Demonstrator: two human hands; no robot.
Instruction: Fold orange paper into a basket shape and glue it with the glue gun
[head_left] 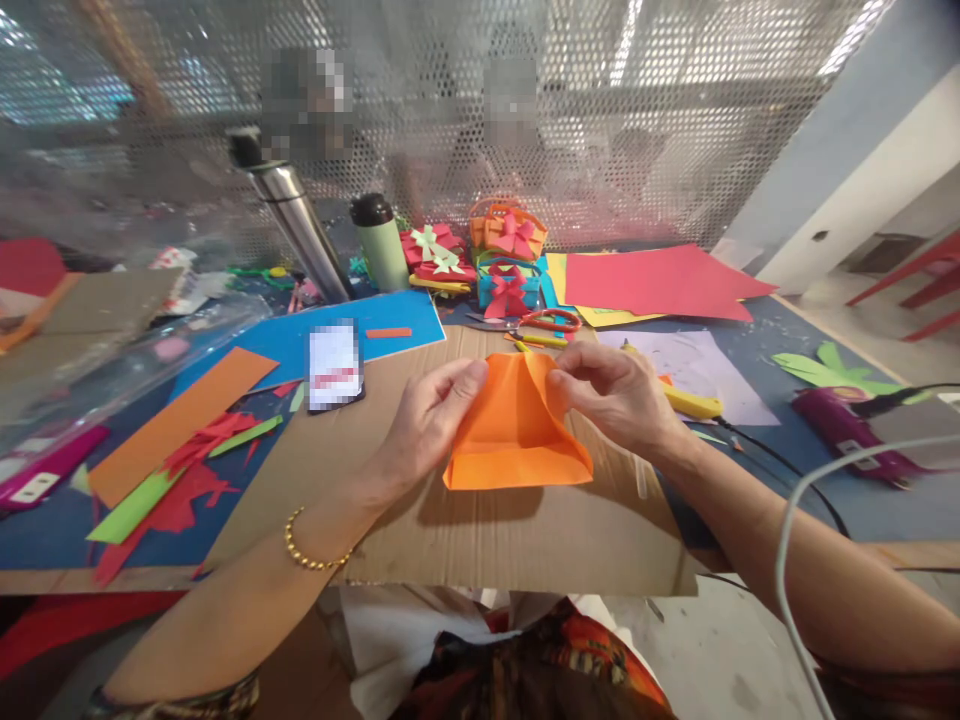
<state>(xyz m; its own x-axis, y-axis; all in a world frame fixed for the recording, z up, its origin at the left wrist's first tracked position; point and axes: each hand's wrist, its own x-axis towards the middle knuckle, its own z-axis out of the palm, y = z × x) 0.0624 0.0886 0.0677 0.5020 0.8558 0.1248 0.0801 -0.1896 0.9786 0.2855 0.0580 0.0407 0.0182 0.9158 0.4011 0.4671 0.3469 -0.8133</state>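
Observation:
Between my two hands is a folded orange paper box [517, 415], its near end creased up into a low wall. My left hand [439, 405] grips its left side, thumb on top. At the upper right edge my right hand [611, 390] pinches the paper between thumb and fingers. The box is held over a brown cardboard sheet [450, 545]. Just beyond the hands lie orange-handled scissors [551, 320] and a yellow pencil-like tool [540, 341].
A phone [334, 368] lies left of the cardboard, near paper scraps [187, 470]. Behind stand a steel flask [300, 225], a green bottle [381, 245] and small paper gift boxes [510, 288]. On the right are a yellow cutter [694, 402] and a corded purple glue gun [855, 430].

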